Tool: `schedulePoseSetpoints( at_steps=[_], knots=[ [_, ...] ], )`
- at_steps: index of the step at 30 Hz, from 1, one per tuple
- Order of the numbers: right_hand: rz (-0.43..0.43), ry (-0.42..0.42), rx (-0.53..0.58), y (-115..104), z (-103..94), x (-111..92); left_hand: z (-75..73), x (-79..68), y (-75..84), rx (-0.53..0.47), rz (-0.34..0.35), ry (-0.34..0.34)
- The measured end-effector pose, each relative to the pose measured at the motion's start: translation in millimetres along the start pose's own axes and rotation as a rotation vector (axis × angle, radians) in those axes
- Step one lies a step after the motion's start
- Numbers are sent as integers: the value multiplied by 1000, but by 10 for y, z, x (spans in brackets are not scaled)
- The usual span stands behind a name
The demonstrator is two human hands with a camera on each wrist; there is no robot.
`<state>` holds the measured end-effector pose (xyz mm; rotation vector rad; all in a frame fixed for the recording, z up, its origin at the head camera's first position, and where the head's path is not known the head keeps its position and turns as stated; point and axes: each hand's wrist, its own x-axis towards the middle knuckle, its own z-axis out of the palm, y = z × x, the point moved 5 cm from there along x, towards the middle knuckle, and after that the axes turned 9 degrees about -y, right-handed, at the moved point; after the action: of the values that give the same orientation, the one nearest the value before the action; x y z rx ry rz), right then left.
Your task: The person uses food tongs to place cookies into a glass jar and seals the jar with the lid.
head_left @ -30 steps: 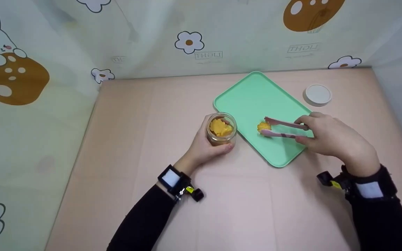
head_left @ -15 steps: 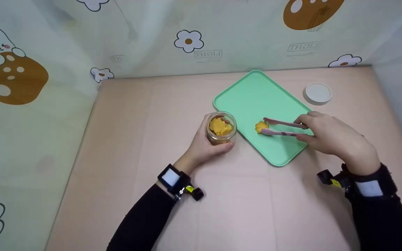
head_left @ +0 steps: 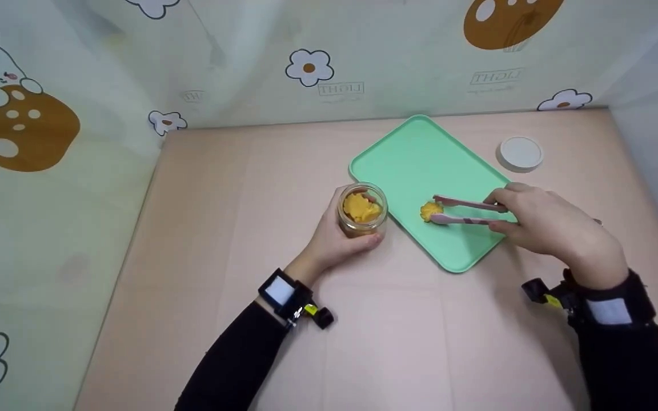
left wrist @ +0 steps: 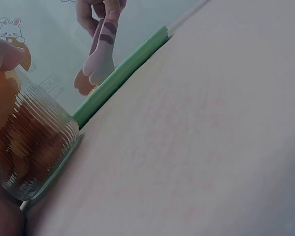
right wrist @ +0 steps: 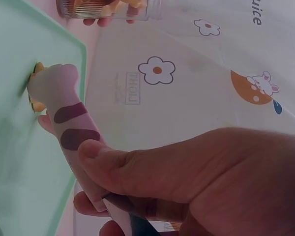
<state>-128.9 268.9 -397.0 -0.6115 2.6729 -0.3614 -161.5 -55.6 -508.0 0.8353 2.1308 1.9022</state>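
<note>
My left hand (head_left: 329,240) grips an open glass jar (left wrist: 44,130), its fingers and thumb around the side. Ribbed glass shows in the left wrist view, with yellow-orange pieces (head_left: 361,208) inside. My right hand (head_left: 557,228) holds pink tongs (head_left: 463,220) with paw-shaped tips and dark stripes, thumb on one arm and fingers on the other. Between the tips, on the green tray (head_left: 414,154), lies a small yellow ruffled piece (head_left: 429,212). One paw tip covers part of that piece (right wrist: 38,104) in the right wrist view.
A round white lid (head_left: 520,154) lies on the pink-beige table (head_left: 215,228), beyond the tray's right edge. The jar is close beside the tray's left edge. A patterned curtain (head_left: 237,68) closes off the back and left of the table.
The tongs and the yellow piece shifted slightly left, then back right and a little nearer. My right hand moved slightly right. My left hand and the jar stay put.
</note>
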Motion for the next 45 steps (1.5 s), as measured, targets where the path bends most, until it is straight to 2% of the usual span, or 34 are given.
schedulePoseSetpoints(
  at_steps=[20,31,35,41,45],
  knots=[
    [-16,75,-1,-35,-82,-86,-2,-5,7,-17,-1,-6],
    [-47,156,-10,-79,-156,-177,-6,-6,-13,-13,-10,-2],
    [-95,229,-18,-113,-206,-223,-7,-13,-10,-13,-12,0],
    [-249,410,-62,-280,-370,-298,1,-16,-8,-19,-8,0],
    [-333,455,-59,-456,-511,-320,-2,-5,-11,-13,4,-5]
  ],
)
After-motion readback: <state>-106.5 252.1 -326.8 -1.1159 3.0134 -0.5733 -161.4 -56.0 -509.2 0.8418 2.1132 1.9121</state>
